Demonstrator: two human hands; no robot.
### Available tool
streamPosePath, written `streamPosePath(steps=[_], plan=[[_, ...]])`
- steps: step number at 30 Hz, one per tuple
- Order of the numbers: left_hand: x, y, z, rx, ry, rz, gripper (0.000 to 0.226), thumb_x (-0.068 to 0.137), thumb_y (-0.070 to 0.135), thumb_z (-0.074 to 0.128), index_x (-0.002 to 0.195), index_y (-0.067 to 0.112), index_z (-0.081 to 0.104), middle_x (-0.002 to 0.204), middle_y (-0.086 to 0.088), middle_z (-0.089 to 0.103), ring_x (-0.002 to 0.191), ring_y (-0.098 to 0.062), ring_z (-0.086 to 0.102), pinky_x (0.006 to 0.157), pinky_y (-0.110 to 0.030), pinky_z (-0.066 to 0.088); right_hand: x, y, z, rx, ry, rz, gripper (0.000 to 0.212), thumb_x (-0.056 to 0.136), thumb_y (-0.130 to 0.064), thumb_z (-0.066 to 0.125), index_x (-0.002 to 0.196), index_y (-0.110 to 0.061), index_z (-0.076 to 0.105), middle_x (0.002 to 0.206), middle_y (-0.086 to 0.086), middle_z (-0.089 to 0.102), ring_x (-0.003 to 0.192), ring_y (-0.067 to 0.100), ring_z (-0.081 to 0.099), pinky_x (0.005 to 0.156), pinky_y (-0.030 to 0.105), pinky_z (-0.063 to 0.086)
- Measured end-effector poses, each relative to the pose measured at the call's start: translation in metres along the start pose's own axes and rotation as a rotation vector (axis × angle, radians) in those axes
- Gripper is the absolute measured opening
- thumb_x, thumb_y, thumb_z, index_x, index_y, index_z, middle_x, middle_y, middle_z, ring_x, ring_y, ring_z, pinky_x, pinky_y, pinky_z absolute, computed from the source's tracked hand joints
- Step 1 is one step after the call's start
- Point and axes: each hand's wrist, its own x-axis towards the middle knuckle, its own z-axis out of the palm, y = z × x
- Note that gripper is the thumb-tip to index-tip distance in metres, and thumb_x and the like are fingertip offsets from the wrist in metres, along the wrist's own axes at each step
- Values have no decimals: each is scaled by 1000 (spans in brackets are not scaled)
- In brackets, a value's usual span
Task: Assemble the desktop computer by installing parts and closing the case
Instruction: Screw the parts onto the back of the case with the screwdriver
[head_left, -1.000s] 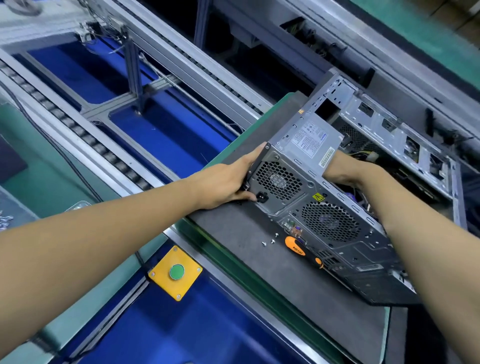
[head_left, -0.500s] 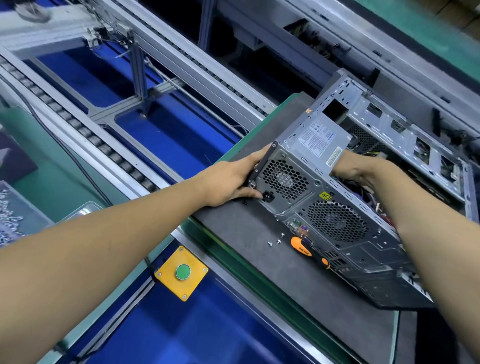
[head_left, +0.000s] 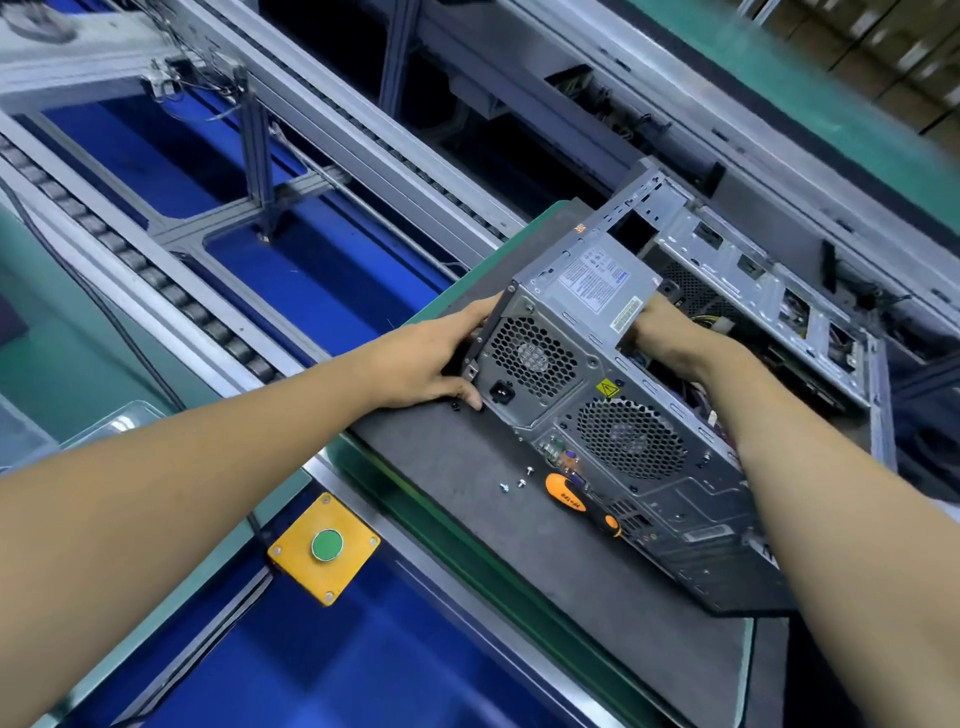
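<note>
Here the left hand (head_left: 431, 364) grips the near-left corner of the open computer case (head_left: 649, 415) lying on the grey mat (head_left: 467, 452); the right hand (head_left: 660, 332) reaches inside beside the power supply (head_left: 592, 286), its grip hidden.

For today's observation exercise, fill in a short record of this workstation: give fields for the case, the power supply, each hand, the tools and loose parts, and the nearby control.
Case: open computer case on a dark mat, rear panel facing the camera
Power supply: power supply in the case's upper rear corner
Left hand: left hand grips the rear corner edge of the case
Right hand: right hand reaches inside, against the power supply; fingers hidden
Tools: orange-handled screwdriver on the mat beside the case
Loose parts: screws near the screwdriver
Control: green button on a yellow box
</note>
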Motion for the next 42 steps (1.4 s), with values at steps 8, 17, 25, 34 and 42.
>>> streamPosePath(steps=[8,17,25,34,42], plan=[[-2,1,3,100,20,-30,108,77,64,74,146,66,-8,118,28,64,83,4,54,73,-21,43,8,3,1,-75,-61,0,30,95,6,54,113,-14,68,107,5,71,98,20,61,82,25,55],[-3,-1,3,132,-3,-33,97,77,71,67,150,55,5,107,41,61,77,8,56,72,-17,44,-3,-13,-2,-100,-129,31,25,89,8,60,83,-16,61,76,-6,61,63,1,52,55,9,41],[-1,-3,5,172,13,-3,92,82,69,67,150,50,8,112,30,65,86,-6,63,74,-23,44,0,-15,-3,-217,-107,74,20,90,0,57,106,10,64,109,30,68,85,28,59,83,44,56],[0,0,4,155,64,43,78,81,79,61,140,53,17,103,60,45,81,19,48,73,-6,35,2,-8,-6,-129,-115,141,28,97,3,41,86,-13,61,96,10,65,84,19,54,74,29,46],[1,3,2,173,65,35,82,80,78,62,144,56,15,101,63,43,93,-2,59,74,-12,39,5,-6,-6,-44,-161,108,39,102,0,47,137,-14,58,131,3,65,119,21,60,98,33,52]])
